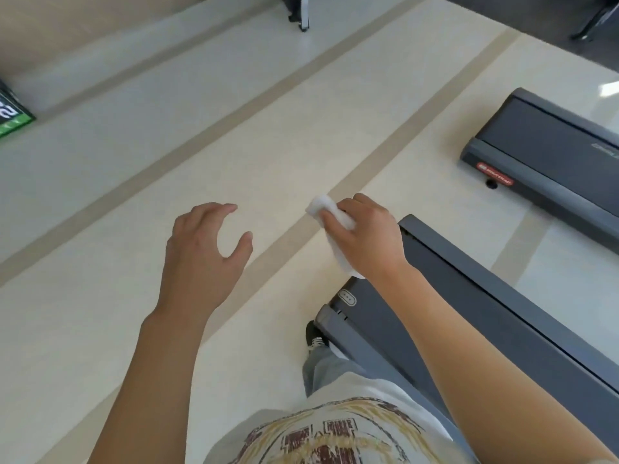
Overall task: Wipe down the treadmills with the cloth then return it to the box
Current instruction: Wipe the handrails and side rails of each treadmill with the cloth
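Observation:
My right hand [365, 232] grips a white cloth [323, 206], held in the air just past the rear end of the near grey treadmill [475, 296]. One end of the cloth sticks out above my fingers and the other hangs below my palm. My left hand [201, 249] hovers over the floor to the left, fingers spread and curled, holding nothing. A second grey treadmill [542, 155] with a red label lies further right. No box that I can identify is in sight.
Pale tiled floor [234, 128] with tan stripes runs diagonally. A green and black object [11, 115] sits at the left edge. Dark equipment legs [301, 15] stand at the top. My foot [315, 336] is beside the near treadmill's corner.

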